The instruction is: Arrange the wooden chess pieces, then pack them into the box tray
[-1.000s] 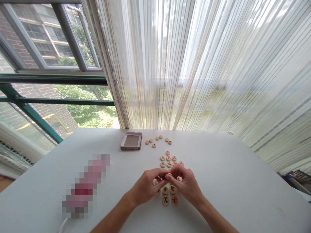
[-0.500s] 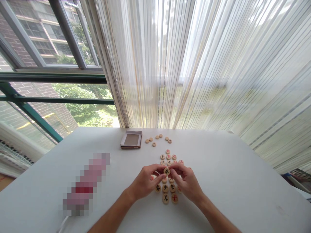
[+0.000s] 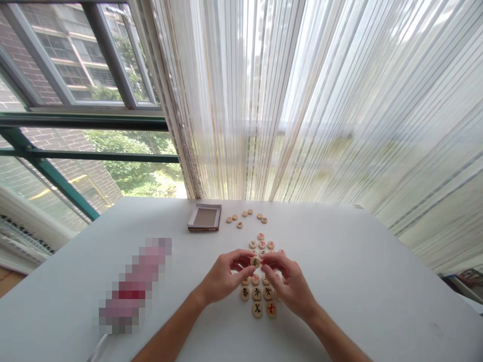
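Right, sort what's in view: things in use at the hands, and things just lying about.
Likely in use:
Black-marked disc, in the left hand, with the right hand close by
Marked discs grouped around the hands

Likely lying about:
Shallow open box
Pixelated pinkish thing
Loose discs beside the box, though possibly spares

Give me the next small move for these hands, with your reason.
Probably lower the black-marked Chinese chess piece among the laid-out pieces: it sits between the left hand and right hand, character facing the camera, seemingly above that grouping.
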Available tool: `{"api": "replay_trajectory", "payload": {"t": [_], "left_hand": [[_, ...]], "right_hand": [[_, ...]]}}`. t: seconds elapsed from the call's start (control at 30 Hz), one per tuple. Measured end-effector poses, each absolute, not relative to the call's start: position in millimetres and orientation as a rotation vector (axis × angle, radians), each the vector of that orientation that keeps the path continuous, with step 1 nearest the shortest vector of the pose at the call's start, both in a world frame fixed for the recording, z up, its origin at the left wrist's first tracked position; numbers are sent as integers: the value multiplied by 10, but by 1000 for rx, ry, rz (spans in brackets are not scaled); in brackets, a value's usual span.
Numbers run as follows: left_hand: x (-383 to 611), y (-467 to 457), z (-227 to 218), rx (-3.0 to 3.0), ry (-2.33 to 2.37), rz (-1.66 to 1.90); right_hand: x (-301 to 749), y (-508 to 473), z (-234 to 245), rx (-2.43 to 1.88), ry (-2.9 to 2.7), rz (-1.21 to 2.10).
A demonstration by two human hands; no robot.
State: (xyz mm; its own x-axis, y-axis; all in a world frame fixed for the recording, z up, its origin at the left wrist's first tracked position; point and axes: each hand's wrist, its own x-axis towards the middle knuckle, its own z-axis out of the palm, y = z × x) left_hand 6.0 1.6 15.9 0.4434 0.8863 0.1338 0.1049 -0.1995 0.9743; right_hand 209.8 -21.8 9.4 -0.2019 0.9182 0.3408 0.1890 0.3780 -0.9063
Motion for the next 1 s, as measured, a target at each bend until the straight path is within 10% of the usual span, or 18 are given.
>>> {"api": "replay_trajectory", "payload": {"t": [1.0], "left_hand": [[159,-25,105,1302,819,913]], "right_hand": [[2022,-261,89,-915,-1726,911]]}}
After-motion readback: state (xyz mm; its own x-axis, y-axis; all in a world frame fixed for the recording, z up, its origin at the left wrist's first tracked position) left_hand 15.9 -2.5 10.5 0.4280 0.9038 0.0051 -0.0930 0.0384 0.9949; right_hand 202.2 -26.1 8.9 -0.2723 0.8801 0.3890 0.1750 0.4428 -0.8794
